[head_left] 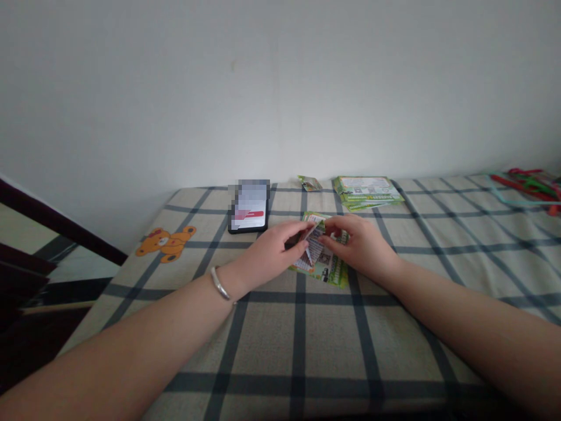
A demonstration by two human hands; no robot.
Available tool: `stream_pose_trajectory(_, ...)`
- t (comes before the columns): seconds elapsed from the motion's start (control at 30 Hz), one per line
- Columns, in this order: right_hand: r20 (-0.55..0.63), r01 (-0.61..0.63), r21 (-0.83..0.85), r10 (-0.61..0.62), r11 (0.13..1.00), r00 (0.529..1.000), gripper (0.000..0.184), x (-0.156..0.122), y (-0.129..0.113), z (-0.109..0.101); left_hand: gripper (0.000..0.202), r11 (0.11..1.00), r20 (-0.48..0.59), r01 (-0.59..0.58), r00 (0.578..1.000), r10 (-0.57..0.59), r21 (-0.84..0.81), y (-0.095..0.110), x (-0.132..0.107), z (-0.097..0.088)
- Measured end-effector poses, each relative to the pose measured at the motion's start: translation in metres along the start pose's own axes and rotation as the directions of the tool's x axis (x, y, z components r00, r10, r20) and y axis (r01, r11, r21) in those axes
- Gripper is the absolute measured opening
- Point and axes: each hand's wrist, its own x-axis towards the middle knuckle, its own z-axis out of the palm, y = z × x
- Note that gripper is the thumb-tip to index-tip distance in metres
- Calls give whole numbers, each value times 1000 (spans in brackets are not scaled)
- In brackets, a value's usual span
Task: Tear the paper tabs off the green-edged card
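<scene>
Between my two hands, a small printed paper (312, 241) stands up in folds, grey-white with fine text. My left hand (280, 242) pinches its left side between thumb and fingers, and a silver bangle circles that wrist. From the other side, my right hand (360, 241) is closed too, its thumb and fingertips at the paper's right edge. Under the hands lies a green printed sheet (335, 273) with a square code; whether it joins the folded paper I cannot tell. Beyond them rest a stack of similar green sheets (370, 188) and a small folded green piece (310, 183).
A phone (252, 213) with a lit screen lies left of the stack. A checked cloth (263, 345) covers the table, with a bear figure (165, 244) at its left. Colourful items (526, 184) sit at the far right. A pale wall (280, 88) rises behind.
</scene>
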Motion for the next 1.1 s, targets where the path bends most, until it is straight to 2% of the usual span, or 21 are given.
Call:
stream_pose_trajectory(0.23,-13,23,-30,-24,999,1000,8,0,-3,-2,35,999,9,-22,1000,22,49,0,2,-2)
stream_pose_trajectory(0.37,-32,24,5,-24,1000,999,9,-1,-2,-3,35,1000,11,20,1000,-20,19,-2,1,-2)
stream_pose_trajectory(0.47,2,-15,54,15,998,1000,8,-3,-2,-3,34,1000,36,24,999,-25,1,-4,0,-3)
stream_pose_trajectory(0.73,127,-71,166,50,984,991,12,-3,7,-1,31,997,106,-47,994,40,63,-7,-2,-8)
stream_pose_trajectory(0.87,132,-31,144,12,989,991,14,-4,9,-2,31,992,128,-84,989,72,90,-9,-3,-8)
stream_pose_trajectory(1.1,141,-12,205,-17,979,990,13,-6,15,0,31,984,186,-131,977,106,124,-14,-2,-10)
